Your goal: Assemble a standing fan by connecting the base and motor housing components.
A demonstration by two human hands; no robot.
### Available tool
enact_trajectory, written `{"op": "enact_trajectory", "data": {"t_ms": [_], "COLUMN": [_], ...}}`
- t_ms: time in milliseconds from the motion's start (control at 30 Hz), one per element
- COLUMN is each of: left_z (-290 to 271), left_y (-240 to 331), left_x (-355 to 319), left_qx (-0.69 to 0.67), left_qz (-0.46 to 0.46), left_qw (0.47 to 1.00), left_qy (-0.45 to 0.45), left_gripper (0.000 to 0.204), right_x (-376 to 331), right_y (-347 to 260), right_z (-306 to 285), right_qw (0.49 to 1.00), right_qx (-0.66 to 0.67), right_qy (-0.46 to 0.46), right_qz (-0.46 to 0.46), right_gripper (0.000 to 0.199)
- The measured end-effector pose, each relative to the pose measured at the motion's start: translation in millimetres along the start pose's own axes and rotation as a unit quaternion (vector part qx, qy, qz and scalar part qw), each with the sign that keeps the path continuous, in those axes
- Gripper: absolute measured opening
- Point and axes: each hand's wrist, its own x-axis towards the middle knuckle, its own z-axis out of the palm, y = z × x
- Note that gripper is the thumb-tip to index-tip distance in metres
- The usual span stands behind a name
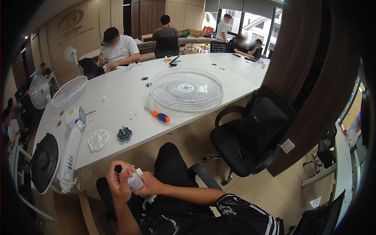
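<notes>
Over my lap, my left hand (120,182) is closed on a white fan-pole piece with a shiny round metal end (118,169) showing at its fingers. My right hand (149,184) wraps around the white rounded body (135,182) of the same piece. How the two ends join is hidden by my fingers. On the table ahead lie a white slotted motor cover (98,140) and a dark grey star-shaped knob (124,134). To their left rests a fan motor and neck (73,137) with a control panel, beside a round black fan base (46,162).
A round white fan grille (186,89) and an orange-and-blue screwdriver (158,115) lie on the white table (239,74). A black office chair (250,137) stands at the right, holding a backpack and a phone. Across the table, a person (119,49) works.
</notes>
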Motion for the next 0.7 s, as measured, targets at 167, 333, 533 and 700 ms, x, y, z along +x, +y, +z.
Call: {"op": "enact_trajectory", "data": {"t_ms": [167,333,533,700], "left_z": [-25.2,-30.0,-25.4,-32.1], "left_y": [4.6,12.4,12.8,-15.2], "left_x": [27.4,48.8,51.4,56.9], "left_qx": [-0.061,-0.082,-0.093,-0.231], "left_qz": [0.044,0.050,-0.014,-0.002], "left_qw": [0.983,0.969,0.952,0.907], "left_qy": [-0.168,-0.226,-0.292,-0.353], "left_gripper": [0.041,0.041,0.043,0.048], "right_x": [-3.7,-0.2,-1.1,-2.0], "right_y": [-7.9,-10.0,-10.0,-0.9], "right_z": [4.1,8.7,4.2,4.4], "right_qw": [0.999,0.997,0.997,0.999], "right_qx": [0.039,0.064,0.052,0.038], "right_qy": [-0.023,-0.045,-0.048,-0.037], "right_qz": [0.013,0.021,0.021,0.011], "right_gripper": [0.045,0.045,0.044,0.042]}}
